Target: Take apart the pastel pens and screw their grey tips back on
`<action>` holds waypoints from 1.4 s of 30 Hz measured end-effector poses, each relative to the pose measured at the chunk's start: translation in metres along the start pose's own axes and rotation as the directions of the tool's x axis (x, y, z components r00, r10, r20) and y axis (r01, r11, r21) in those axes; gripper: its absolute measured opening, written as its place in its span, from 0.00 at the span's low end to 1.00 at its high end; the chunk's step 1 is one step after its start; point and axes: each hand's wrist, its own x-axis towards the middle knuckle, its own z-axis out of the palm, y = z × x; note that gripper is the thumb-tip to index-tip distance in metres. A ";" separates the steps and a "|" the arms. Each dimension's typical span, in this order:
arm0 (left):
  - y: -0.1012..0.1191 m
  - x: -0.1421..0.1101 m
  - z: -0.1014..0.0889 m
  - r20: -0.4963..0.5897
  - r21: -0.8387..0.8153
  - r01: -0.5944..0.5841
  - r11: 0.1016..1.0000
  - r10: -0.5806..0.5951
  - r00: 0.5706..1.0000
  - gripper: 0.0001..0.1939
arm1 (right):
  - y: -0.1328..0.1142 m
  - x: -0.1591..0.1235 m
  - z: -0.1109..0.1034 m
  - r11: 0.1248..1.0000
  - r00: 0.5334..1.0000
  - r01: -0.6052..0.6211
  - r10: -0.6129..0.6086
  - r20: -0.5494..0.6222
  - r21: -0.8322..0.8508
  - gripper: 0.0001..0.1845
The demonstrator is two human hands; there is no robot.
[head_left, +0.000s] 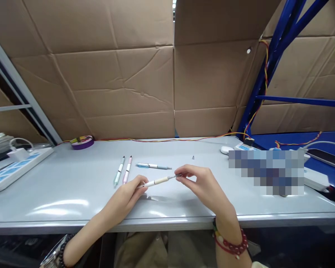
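Observation:
A white and cream pen (pixel 158 181) is held nearly level above the table, its metal end pointing right. My left hand (pixel 131 193) is closed around its left end. The fingertips of my right hand (pixel 198 178) pinch a small dark tip piece (pixel 178 175) at the pen's metal end; whether the two are joined, I cannot tell. Behind my left hand lie a green and white pen (pixel 119 171) and a pink and white pen (pixel 127 169), side by side. A blue and white pen (pixel 153 166) rests crosswise just beyond the held pen.
A small grey cone-like piece (pixel 193 158) sits behind my right hand. Power strips (pixel 22 167) and a purple tape roll (pixel 82 143) are at left. A white mouse-like object (pixel 226 150), a blurred patch and a phone (pixel 328 158) are at right. Cardboard (pixel 123 82) walls the back.

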 end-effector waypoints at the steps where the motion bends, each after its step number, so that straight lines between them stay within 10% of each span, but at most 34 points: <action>1: 0.000 0.000 0.000 -0.001 0.000 -0.004 1.000 0.004 1.000 0.12 | 0.000 0.000 0.000 1.000 1.000 0.007 -0.007 0.011 0.004 0.06; 21: 0.010 0.004 0.000 0.070 -0.019 -0.072 0.997 0.073 0.995 0.13 | -0.001 0.002 -0.005 0.993 0.993 0.054 -0.044 0.106 -0.100 0.06; 28: 0.009 0.005 -0.002 0.096 -0.027 -0.100 0.995 0.102 0.990 0.13 | -0.001 0.004 0.000 0.990 0.976 -0.074 0.096 0.194 -0.121 0.26; 38: 0.004 0.008 -0.006 0.089 -0.036 -0.079 0.996 0.081 0.993 0.12 | 0.002 0.001 -0.003 0.997 0.996 0.055 -0.051 0.070 -0.053 0.03; 42: 0.004 0.008 -0.006 0.108 -0.012 -0.069 0.998 0.070 0.992 0.13 | 0.002 0.002 0.000 0.986 0.984 -0.012 0.042 0.174 -0.167 0.11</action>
